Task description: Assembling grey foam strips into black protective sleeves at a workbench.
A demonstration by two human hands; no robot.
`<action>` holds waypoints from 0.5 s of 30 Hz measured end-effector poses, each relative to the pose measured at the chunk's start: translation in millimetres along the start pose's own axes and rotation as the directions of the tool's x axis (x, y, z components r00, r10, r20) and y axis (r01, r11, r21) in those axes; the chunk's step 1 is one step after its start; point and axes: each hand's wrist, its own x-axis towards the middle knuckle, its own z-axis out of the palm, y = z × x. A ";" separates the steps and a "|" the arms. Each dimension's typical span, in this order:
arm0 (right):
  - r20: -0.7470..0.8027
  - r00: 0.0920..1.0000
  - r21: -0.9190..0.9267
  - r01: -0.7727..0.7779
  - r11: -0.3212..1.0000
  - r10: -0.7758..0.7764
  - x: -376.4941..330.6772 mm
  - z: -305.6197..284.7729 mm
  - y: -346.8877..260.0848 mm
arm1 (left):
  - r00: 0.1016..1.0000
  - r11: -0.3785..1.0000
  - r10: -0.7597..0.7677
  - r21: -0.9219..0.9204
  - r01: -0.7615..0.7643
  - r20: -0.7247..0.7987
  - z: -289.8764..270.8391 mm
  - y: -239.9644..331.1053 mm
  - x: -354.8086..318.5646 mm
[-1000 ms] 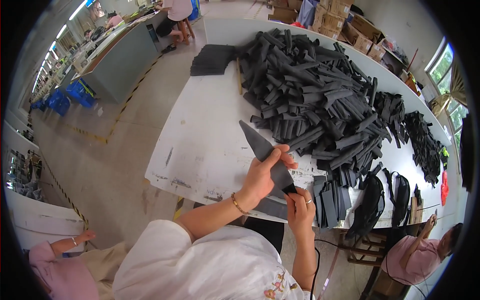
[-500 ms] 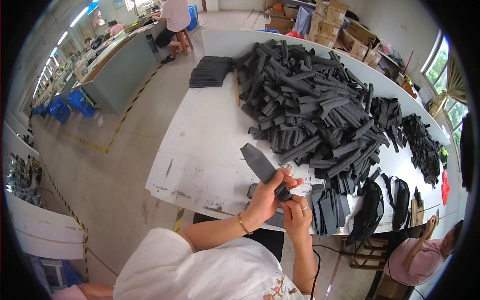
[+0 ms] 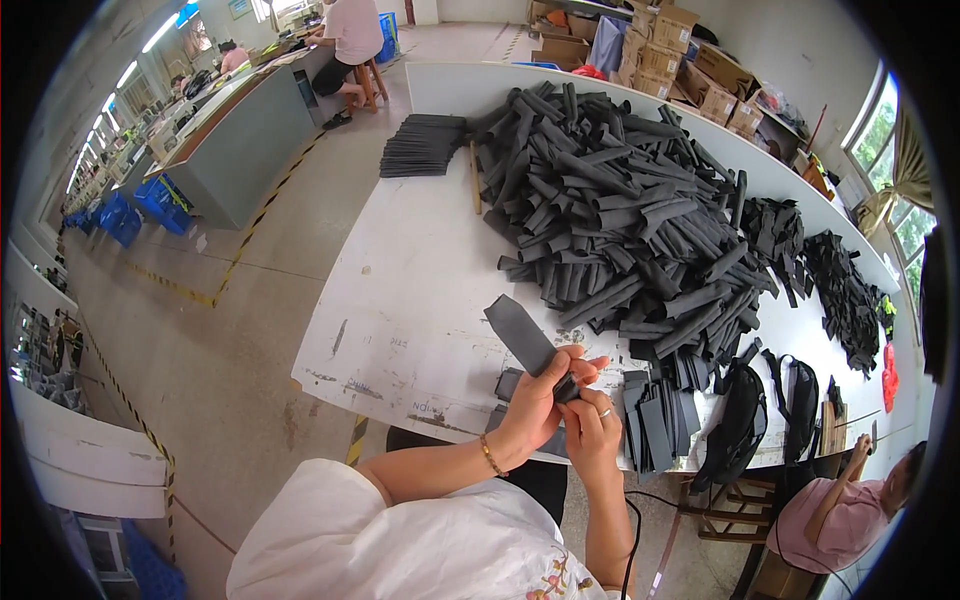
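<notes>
A flat dark-grey fabric strip [image 3: 520,333] slants up and away from my hands over the near side of the white table [image 3: 400,270]. Around its middle, my left hand [image 3: 540,402] is closed, thumb on top. My right hand [image 3: 594,425], with a ring, pinches the strip's near end, which looks bunched or folded; the fingers hide most of it. Beneath my hands a few grey pieces [image 3: 508,382] lie at the table's near edge. Just right of my right hand sit stacked flat grey strips [image 3: 655,425].
A large heap of curled grey strips [image 3: 620,200] covers the table's far middle, with a neat stack [image 3: 422,145] left of it. Black bags [image 3: 735,420] lie to the right, near a seated person [image 3: 830,520]. Cardboard boxes [image 3: 660,60] stand behind the table.
The strip's far end has turned and dipped slightly nearer, showing more of its flat face. My right hand has shifted a little left along the near end.
</notes>
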 end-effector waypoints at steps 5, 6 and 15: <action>0.002 0.999 0.000 -0.048 0.999 0.048 -5.5 5.0 7.7 | 1.000 1.000 -0.019 0.009 0.019 0.001 -4.5 -0.5 3.4; -0.003 0.998 0.011 -0.069 0.998 0.069 -6.7 5.4 9.4 | 0.998 0.998 -0.055 0.035 0.055 0.002 -7.0 0.9 5.9; -0.192 0.689 0.609 -0.475 0.636 0.698 -6.5 26.6 -13.6 | 0.995 0.991 0.090 0.093 -0.093 0.044 -20.2 21.3 28.0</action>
